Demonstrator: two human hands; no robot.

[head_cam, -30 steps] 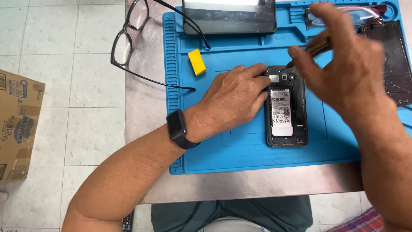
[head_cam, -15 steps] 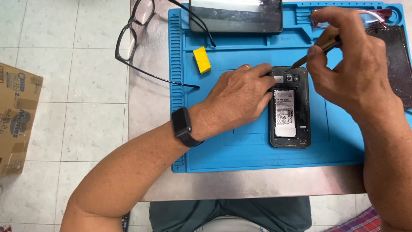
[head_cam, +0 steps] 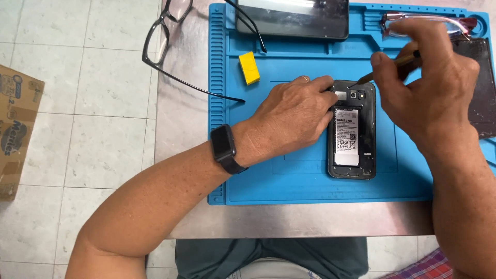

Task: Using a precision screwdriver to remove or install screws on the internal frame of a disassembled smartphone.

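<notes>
repair workshop, blue repair mat (head_cam: 310, 181), opened phone (head_cam: 352, 135)

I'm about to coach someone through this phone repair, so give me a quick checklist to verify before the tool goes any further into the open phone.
1. Phone lies flat on the blue mat: ok.
2. Left hand steadies the phone at its upper left edge: ok.
3. Right hand has a firm grip on the tool: ok, pinched between thumb and fingers.
4. Tool tip sits at the phone's top edge near the camera: ok, though exact contact cannot be told.
5. Battery is exposed and apart from the tip: ok.
6. Yellow block and black glasses lie apart from the hands: ok.
</notes>
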